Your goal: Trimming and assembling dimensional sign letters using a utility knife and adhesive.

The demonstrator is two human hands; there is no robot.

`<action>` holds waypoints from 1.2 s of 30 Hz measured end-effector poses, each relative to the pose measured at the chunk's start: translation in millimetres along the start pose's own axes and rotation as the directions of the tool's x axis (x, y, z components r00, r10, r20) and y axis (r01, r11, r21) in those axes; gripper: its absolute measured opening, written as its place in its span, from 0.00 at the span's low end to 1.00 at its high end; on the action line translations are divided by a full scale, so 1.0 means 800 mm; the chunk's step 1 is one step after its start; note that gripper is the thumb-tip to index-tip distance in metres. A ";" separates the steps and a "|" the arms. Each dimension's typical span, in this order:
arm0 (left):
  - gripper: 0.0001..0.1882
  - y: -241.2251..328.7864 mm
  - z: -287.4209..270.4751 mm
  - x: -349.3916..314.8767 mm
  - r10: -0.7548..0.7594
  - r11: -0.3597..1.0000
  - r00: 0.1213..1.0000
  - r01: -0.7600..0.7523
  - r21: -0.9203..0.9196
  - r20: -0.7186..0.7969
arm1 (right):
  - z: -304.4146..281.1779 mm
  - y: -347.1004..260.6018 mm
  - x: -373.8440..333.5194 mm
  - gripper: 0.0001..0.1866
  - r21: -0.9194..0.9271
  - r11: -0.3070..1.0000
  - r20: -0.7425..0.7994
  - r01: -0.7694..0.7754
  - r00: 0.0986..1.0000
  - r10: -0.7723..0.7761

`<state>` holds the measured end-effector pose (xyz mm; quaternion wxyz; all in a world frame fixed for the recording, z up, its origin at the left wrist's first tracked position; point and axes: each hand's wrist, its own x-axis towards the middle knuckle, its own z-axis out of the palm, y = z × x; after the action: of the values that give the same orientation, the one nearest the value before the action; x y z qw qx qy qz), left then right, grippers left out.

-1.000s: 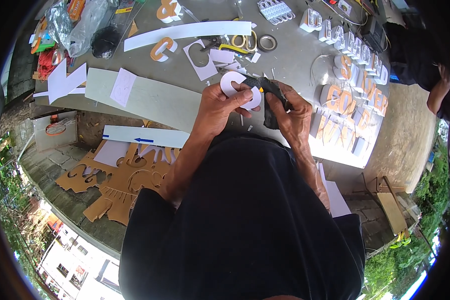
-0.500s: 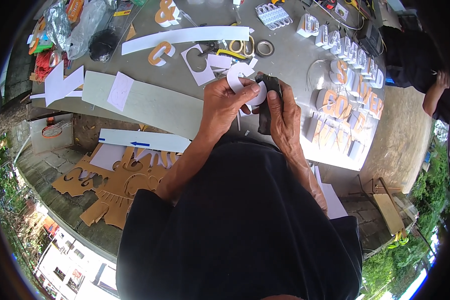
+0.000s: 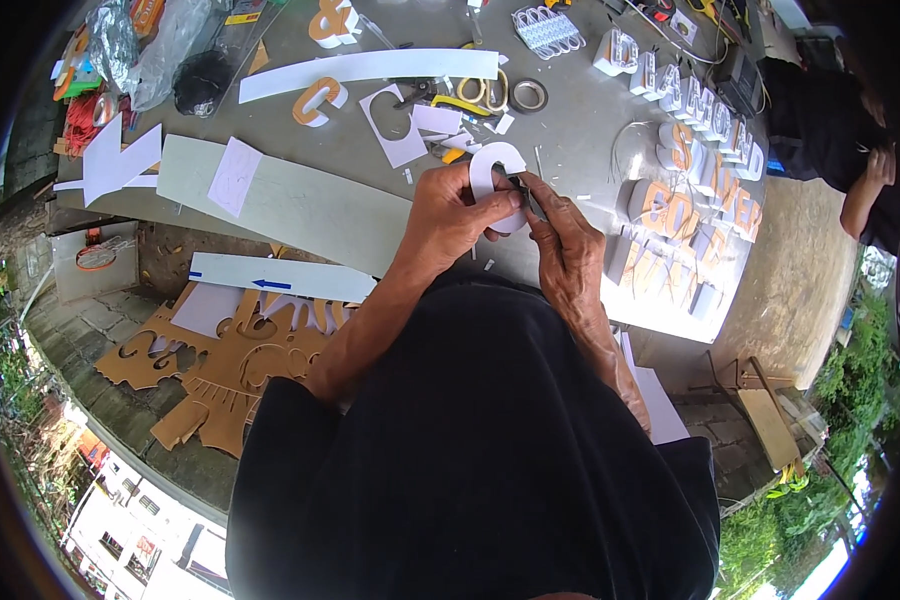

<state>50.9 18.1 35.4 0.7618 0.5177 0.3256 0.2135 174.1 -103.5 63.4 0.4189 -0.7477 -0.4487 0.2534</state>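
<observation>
One curved, flat white piece [image 3: 481, 177] sits at upper centre, pinched by your left hand [image 3: 450, 206]; your right hand [image 3: 570, 237] seems to pinch a dark, half-hidden thing [image 3: 516, 182] at its opening. That piece looks unfinished, while orange-faced white block letters [image 3: 663, 203] at upper right look built

White, flat, C-shaped piece of sheet material [image 3: 481, 172] is pinched in the left hand [image 3: 452, 208], above the table [image 3: 582, 105]. Curve intact where visible; opening faces right; lower part partly covered by thumb. Dark, narrow piece [image 3: 512, 182], mostly hidden, sits at the opening, at the right hand's [image 3: 567, 235] fingertips.
</observation>
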 end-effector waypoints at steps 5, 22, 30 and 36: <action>0.07 0.006 0.001 0.005 -0.002 0.997 0.999 -0.001 0.072 0.041 | 0.001 -0.004 -0.002 0.22 -0.074 0.997 -0.032 0.032 0.999 -0.034; 0.09 0.004 -0.008 0.010 -0.031 0.987 0.999 0.033 -0.156 0.017 | -0.011 0.003 0.005 0.19 0.208 0.961 -0.031 -0.185 0.980 0.195; 0.08 0.004 -0.003 0.005 -0.050 0.982 0.997 0.061 -0.176 0.063 | 0.003 0.001 0.010 0.20 0.103 0.995 -0.055 0.008 0.999 -0.003; 0.06 -0.005 -0.007 0.002 -0.018 0.994 1.000 0.018 -0.105 -0.002 | 0.008 0.008 -0.017 0.25 -0.063 0.993 -0.028 0.105 0.994 -0.107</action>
<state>48.1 21.4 30.1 0.7895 0.4735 0.3198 0.2243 166.1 -114.6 54.6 0.4156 -0.7392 -0.4885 0.2053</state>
